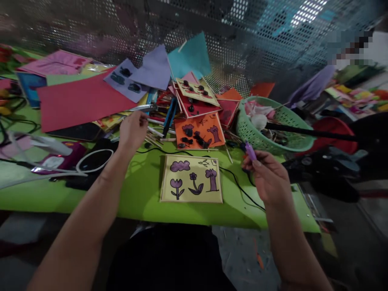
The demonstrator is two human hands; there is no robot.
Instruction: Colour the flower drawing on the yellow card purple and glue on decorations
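Observation:
A yellow card (191, 179) painted with purple flowers, a cloud and a tree lies on the green table (142, 194) in front of me. My right hand (266, 176) is closed on a small purple marker (250, 151) just right of the card. My left hand (133, 128) reaches forward to the pile of sticks (154, 136) and a pair of scissors (144, 108); its fingers curl down, and what they grip is hidden.
An orange card (200, 131) with dark shapes lies behind the yellow one, among more cards and coloured paper sheets (81, 99). A green basket (273, 125) stands at the right. A black cable (239, 188) crosses the table. A perforated metal screen (121, 32) backs the table.

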